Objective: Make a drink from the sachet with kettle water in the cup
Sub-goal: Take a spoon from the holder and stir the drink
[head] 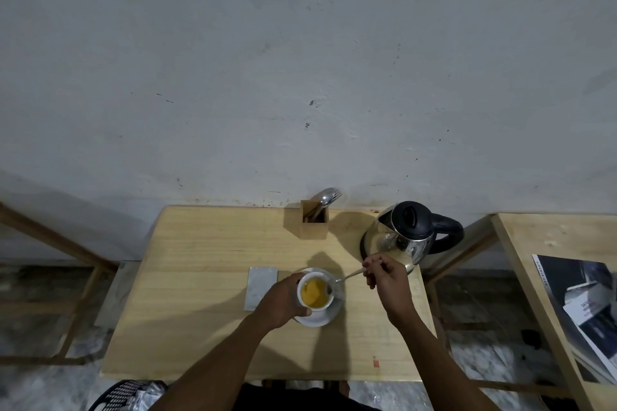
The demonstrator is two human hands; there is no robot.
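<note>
A white cup (315,292) holding orange-yellow liquid stands on a white saucer (320,318) near the middle of the wooden table (207,277). My left hand (283,302) wraps around the cup's left side. My right hand (385,279) pinches the handle of a metal spoon (347,276), whose bowl dips into the cup at its right edge. A silver sachet (261,288) lies flat just left of the cup. The steel kettle (407,235) with a black lid and handle sits at the back right, beyond my right hand.
A wooden holder (314,223) with a spoon and fork stands at the back by the wall. A second wooden table (547,264) with printed sheets (584,304) is on the right. A wooden frame (50,243) stands left. A black perforated bin (123,394) sits below the table's front-left.
</note>
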